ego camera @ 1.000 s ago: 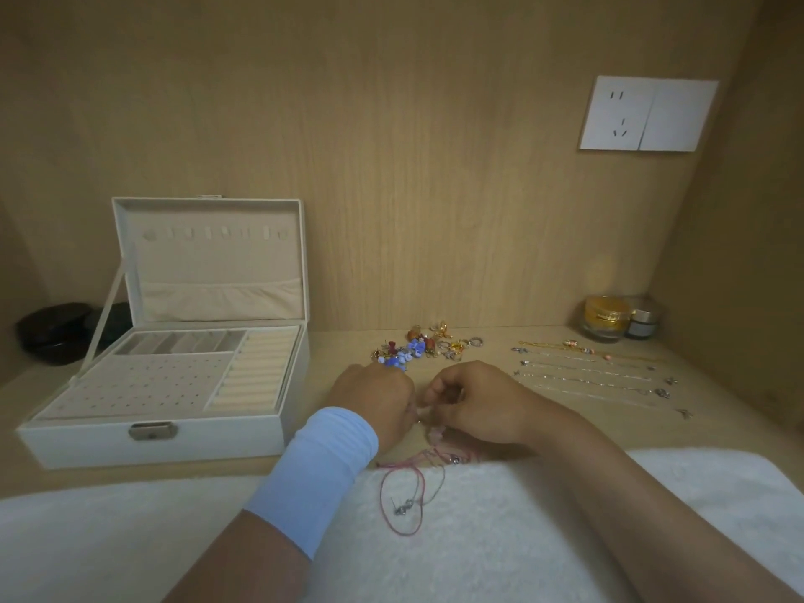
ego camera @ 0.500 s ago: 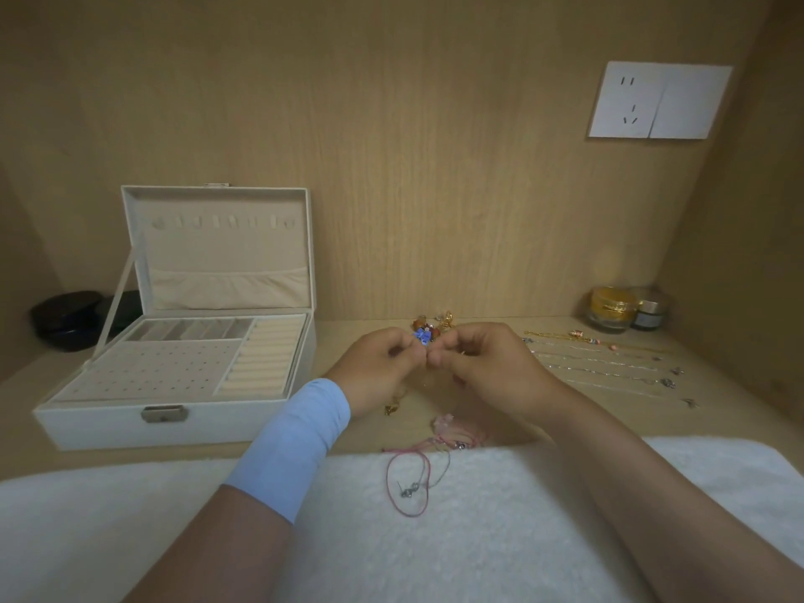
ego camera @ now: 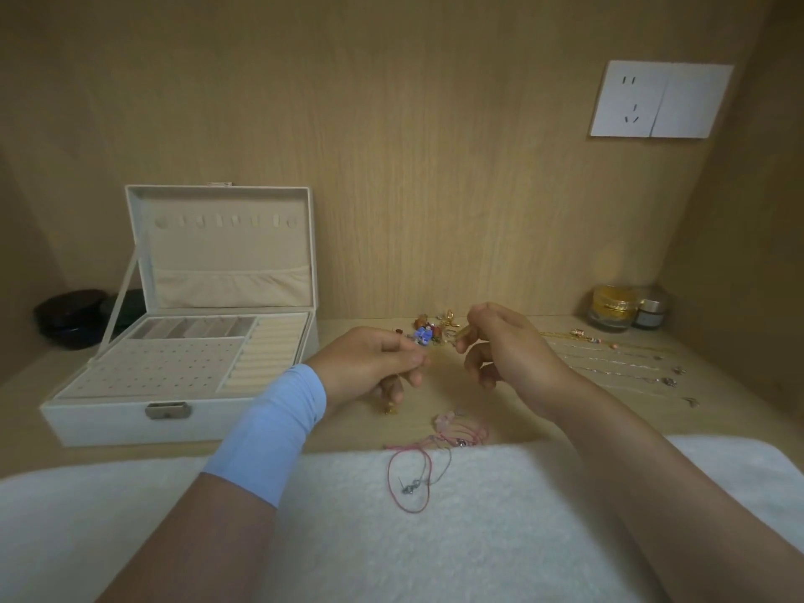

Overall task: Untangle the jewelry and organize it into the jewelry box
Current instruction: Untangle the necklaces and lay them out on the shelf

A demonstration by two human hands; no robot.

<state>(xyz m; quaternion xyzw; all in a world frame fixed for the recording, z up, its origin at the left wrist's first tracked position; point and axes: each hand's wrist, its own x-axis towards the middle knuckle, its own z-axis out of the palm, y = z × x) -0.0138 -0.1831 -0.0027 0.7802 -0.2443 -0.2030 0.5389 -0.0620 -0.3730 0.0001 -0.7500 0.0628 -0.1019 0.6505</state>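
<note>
My left hand (ego camera: 374,363) and my right hand (ego camera: 509,346) are raised above the wooden shelf, a little apart. A thin chain hangs from my left fingers, with a small gold pendant (ego camera: 390,409) dangling at its lower end. My right hand pinches what looks like the chain's other end between thumb and forefinger. Behind the hands lies a heap of coloured beads and charms (ego camera: 428,330). A tangle of red cord and thin chains (ego camera: 428,454) lies in front, partly on the white towel (ego camera: 478,537). The white jewelry box (ego camera: 108,422) stands open at the left.
Several chains (ego camera: 609,359) lie stretched out side by side at the right. Two small jars (ego camera: 618,309) stand in the back right corner. Dark round containers (ego camera: 72,317) sit behind the box at the left. A wall socket (ego camera: 661,100) is on the back panel.
Both hands rose from the shelf with a thin chain. They have now moved apart, and the pendant dangles below my left hand.
</note>
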